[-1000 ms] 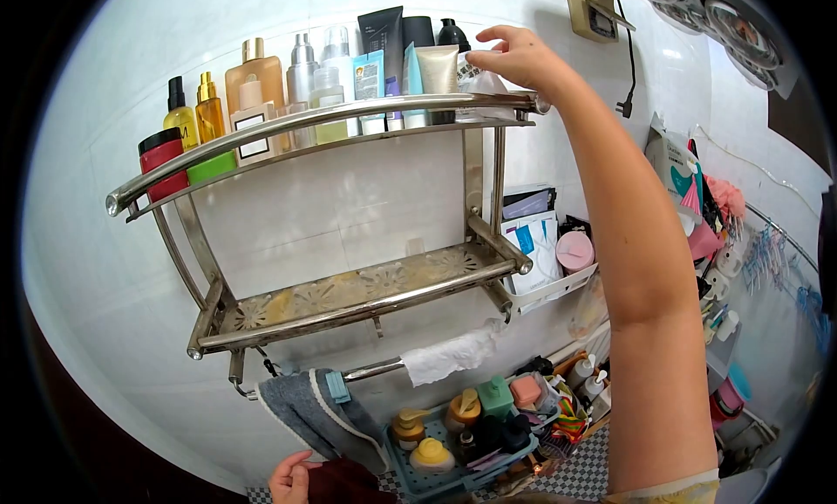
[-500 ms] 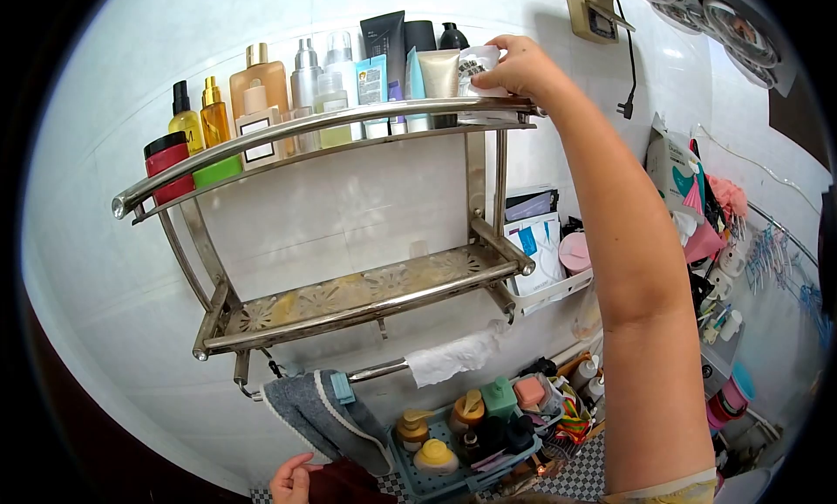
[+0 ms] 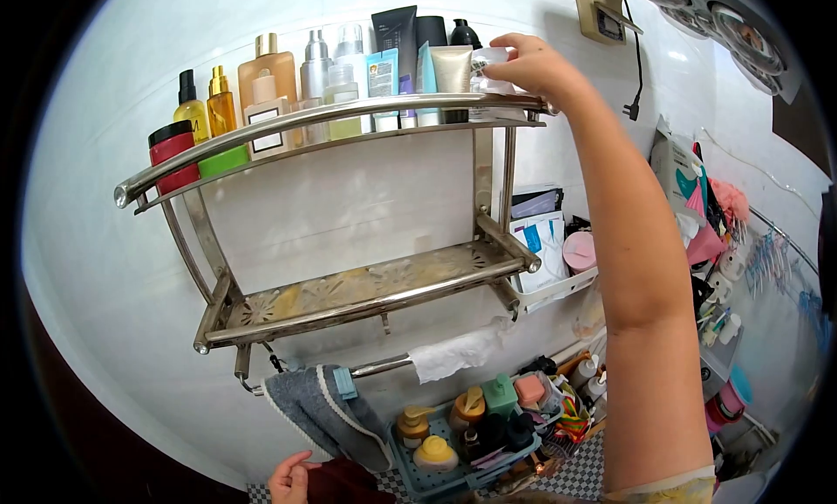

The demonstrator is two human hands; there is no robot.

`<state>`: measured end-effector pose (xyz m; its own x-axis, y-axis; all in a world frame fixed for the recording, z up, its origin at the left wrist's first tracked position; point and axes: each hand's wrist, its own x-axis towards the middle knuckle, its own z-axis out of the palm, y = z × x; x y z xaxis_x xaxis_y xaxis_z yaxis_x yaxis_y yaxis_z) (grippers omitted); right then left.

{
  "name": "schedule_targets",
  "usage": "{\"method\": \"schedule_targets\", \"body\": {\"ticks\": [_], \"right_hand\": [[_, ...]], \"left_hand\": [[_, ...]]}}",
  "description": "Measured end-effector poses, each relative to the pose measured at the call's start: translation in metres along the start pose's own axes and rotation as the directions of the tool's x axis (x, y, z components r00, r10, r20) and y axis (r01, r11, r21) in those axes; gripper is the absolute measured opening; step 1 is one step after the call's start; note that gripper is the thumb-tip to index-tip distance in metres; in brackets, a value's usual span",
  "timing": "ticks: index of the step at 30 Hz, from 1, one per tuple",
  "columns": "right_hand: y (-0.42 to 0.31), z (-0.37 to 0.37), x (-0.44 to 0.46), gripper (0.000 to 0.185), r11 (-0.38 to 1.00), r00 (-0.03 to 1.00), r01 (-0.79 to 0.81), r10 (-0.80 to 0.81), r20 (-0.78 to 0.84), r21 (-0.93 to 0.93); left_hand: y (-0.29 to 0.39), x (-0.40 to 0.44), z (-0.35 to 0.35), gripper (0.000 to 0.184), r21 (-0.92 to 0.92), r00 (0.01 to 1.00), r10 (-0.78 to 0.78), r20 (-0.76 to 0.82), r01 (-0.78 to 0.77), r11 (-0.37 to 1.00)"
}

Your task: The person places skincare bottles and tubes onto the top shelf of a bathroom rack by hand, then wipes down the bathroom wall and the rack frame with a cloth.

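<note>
One white packet (image 3: 485, 84) pinched at the one o'clock end of a metal rack (image 3: 349, 110)

The right hand (image 3: 499, 57) reaches to one o'clock in the view, thumb in front and fingers behind, grasping the packet's upper edge. The packet stands on the rack's top shelf, behind its rail. At the packet's nine o'clock side is a beige tube (image 3: 451, 72), with a black pump bottle (image 3: 465, 34) behind it. The row runs on past a light blue tube (image 3: 382, 75) and an amber bottle (image 3: 277, 72) to a red jar (image 3: 172, 146) with a black lid, between nine and ten o'clock.

The left hand (image 3: 289, 480) is at seven o'clock, low in the view, its fingers loosely bent; whether it holds anything cannot be told. Dark red fabric (image 3: 344, 485) lies at its three o'clock side, and a grey towel (image 3: 309, 408) hangs just above. At the towel's two o'clock side, white paper (image 3: 458, 354) drapes over the same bar (image 3: 384, 365). A blue basket (image 3: 427, 486) of bottles sits between five and six o'clock.
</note>
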<state>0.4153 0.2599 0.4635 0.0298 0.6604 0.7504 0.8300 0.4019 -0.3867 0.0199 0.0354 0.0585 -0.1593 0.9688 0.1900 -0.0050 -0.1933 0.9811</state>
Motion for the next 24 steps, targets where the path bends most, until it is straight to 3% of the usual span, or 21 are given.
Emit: {"method": "schedule_targets", "body": {"ticks": [5, 8, 10, 11, 13, 16, 20, 24], "right_hand": [[0.011, 0.003, 0.007, 0.047, 0.997, 0.999, 0.035, -0.034, 0.012, -0.064], [0.009, 0.007, 0.008, 0.042, 0.999, 0.998, -0.052, 0.052, -0.041, -0.008], [0.006, 0.008, 0.003, 0.031, 0.983, 0.992, 0.022, -0.044, -0.116, -0.184], [0.003, 0.009, 0.001, 0.031, 0.983, 0.992, 0.020, -0.042, -0.115, -0.183], [-0.004, 0.009, -0.004, 0.025, 0.919, 0.992, 0.064, -0.101, -0.074, -0.390], [-0.004, 0.010, -0.002, 0.021, 0.872, 0.991, 0.104, -0.132, -0.027, -0.478], [-0.003, 0.009, -0.003, 0.020, 0.905, 0.998, 0.066, -0.055, 0.038, -0.420], [0.005, 0.013, -0.006, 0.019, 0.912, 0.975, 0.102, -0.170, -0.141, -0.398]], "left_hand": [[-0.001, 0.001, -0.002, 0.033, 0.028, 1.000, 0.004, -0.006, -0.003, 1.000], [-0.005, 0.002, -0.002, 0.033, -0.005, 1.000, 0.009, -0.002, -0.009, 1.000], [-0.007, 0.003, -0.003, 0.032, -0.016, 1.000, -0.011, -0.010, 0.011, 1.000], [-0.007, 0.003, -0.003, 0.032, -0.015, 1.000, -0.013, -0.010, 0.013, 1.000], [-0.007, 0.004, -0.003, 0.031, 0.001, 1.000, -0.002, -0.016, 0.002, 1.000], [-0.005, 0.005, -0.001, 0.031, 0.045, 1.000, -0.010, -0.024, 0.011, 0.999], [-0.006, 0.006, 0.001, 0.031, 0.036, 0.999, -0.038, -0.009, 0.039, 0.999], [-0.006, 0.007, 0.002, 0.031, 0.042, 1.000, -0.026, -0.008, 0.026, 0.999]]}}
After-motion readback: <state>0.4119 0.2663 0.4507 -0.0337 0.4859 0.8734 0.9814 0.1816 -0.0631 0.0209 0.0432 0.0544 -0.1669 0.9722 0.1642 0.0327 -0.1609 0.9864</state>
